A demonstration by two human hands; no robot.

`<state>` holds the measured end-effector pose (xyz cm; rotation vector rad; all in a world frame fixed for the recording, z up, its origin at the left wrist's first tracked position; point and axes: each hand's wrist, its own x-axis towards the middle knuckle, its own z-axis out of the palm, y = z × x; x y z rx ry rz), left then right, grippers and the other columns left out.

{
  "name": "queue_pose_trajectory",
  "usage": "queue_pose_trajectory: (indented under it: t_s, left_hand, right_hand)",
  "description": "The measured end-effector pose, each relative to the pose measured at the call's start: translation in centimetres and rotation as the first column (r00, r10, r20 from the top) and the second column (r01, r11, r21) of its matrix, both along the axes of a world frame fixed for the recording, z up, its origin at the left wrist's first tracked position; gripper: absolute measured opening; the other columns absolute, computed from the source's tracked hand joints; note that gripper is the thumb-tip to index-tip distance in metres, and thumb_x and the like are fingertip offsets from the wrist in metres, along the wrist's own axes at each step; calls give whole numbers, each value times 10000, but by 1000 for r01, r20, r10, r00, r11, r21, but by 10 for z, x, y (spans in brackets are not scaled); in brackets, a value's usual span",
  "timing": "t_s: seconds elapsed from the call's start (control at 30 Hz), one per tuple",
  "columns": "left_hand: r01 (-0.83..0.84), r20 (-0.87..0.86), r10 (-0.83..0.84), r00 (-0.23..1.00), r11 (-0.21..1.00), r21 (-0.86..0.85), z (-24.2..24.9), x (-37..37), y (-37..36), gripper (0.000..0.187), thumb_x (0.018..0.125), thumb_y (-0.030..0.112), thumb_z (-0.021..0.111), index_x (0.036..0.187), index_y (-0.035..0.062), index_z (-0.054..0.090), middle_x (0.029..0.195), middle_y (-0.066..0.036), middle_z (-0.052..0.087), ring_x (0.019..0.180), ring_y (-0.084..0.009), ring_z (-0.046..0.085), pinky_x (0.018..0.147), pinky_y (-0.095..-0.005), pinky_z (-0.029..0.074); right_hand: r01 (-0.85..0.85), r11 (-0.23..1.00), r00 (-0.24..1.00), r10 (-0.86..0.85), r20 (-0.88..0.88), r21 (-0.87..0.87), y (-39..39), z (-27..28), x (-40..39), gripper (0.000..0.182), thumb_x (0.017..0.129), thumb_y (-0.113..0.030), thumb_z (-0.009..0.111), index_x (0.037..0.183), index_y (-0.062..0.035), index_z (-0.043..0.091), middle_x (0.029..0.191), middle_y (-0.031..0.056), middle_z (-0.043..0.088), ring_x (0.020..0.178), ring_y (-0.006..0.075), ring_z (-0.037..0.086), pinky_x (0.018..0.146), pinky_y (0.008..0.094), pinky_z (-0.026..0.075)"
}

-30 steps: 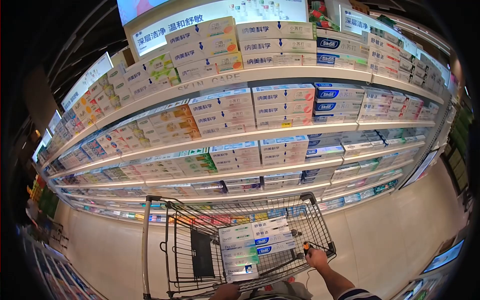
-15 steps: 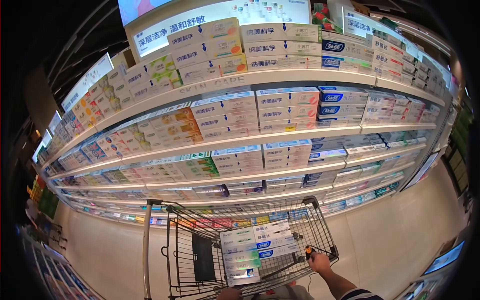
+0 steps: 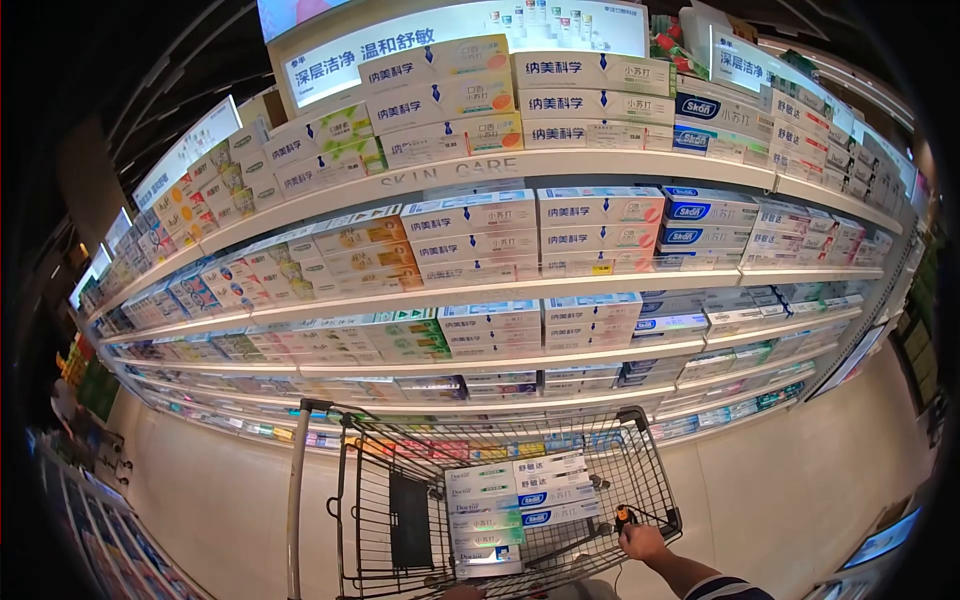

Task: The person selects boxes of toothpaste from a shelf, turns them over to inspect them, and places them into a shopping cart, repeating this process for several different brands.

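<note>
Wire shopping cart (image 3: pixel 500 500) stands before toothpaste shelves (image 3: pixel 520 285), stacked boxes (image 3: pixel 520 505) inside; my right hand (image 3: pixel 643 543) clenches its rim to steer, my left hand is barely visible, grip unclear.

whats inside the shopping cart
Inside the wire shopping cart lies a stack of toothpaste boxes, white, green and blue. Boxes lower in the stack are covered by those above. The right hand holds the cart's near edge.
</note>
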<state>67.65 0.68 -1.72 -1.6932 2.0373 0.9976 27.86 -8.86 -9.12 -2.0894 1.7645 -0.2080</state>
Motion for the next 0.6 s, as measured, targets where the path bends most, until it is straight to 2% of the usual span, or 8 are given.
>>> queue_pose_trajectory:
  t_s: [0.07, 0.23, 0.3, 0.43, 0.5, 0.6]
  left_hand:
    - [6, 21, -5, 1000, 1000, -30, -2, 0, 2, 274, 795, 231, 567, 976, 38, 633, 948, -201, 639, 889, -361, 603, 762, -478, 481]
    - [-58, -52, 55, 997, 997, -55, -21, 5, 9, 259, 792, 224, 570, 941, 22, 636, 925, -212, 630, 879, -363, 598, 752, -483, 475]
    - [-83, -80, 82, 993, 997, -9, -24, 5, 6, 254, 789, 223, 572, 928, 22, 640, 936, -208, 625, 896, -355, 588, 759, -482, 470]
    - [-5, -66, 3, 998, 999, -44, -13, 3, 7, 247, 788, 225, 571, 919, 26, 639, 941, -209, 620, 912, -348, 582, 761, -475, 467]
    - [-68, -39, 68, 997, 998, -4, -4, -1, 5, 249, 795, 229, 570, 920, 24, 636, 924, -209, 620, 905, -349, 585, 756, -478, 471]
    - [-79, -14, 80, 997, 996, 49, 3, -5, 1, 258, 810, 244, 565, 931, 27, 635, 915, -213, 618, 908, -350, 583, 748, -482, 473]
  right_hand:
    - [-100, 991, 994, 103, -25, 86, -2, -3, -2, 273, 829, -280, 482, 759, -53, 617, 717, 165, 647, 659, 371, 621, 617, 475, 505]
    - [-147, 980, 989, 148, -3, 133, -5, -6, -5, 299, 846, -294, 457, 774, -51, 615, 751, 166, 649, 678, 374, 619, 620, 483, 500]
    - [-159, 975, 987, 161, 2, 158, -6, -3, -5, 294, 847, -290, 458, 782, -49, 614, 748, 169, 648, 681, 375, 621, 628, 486, 501]
    - [-128, 971, 992, 129, 8, 201, -6, -5, -6, 283, 839, -289, 470, 794, -50, 614, 756, 170, 650, 696, 375, 624, 648, 486, 504]
    - [-78, 985, 997, 74, 28, 151, -6, -6, -6, 277, 827, -297, 486, 796, -54, 615, 765, 170, 651, 716, 372, 628, 664, 483, 508]
    - [-43, 985, 998, 36, 44, 167, -7, -4, -6, 273, 816, -303, 499, 798, -56, 615, 770, 168, 651, 722, 370, 628, 671, 480, 510]
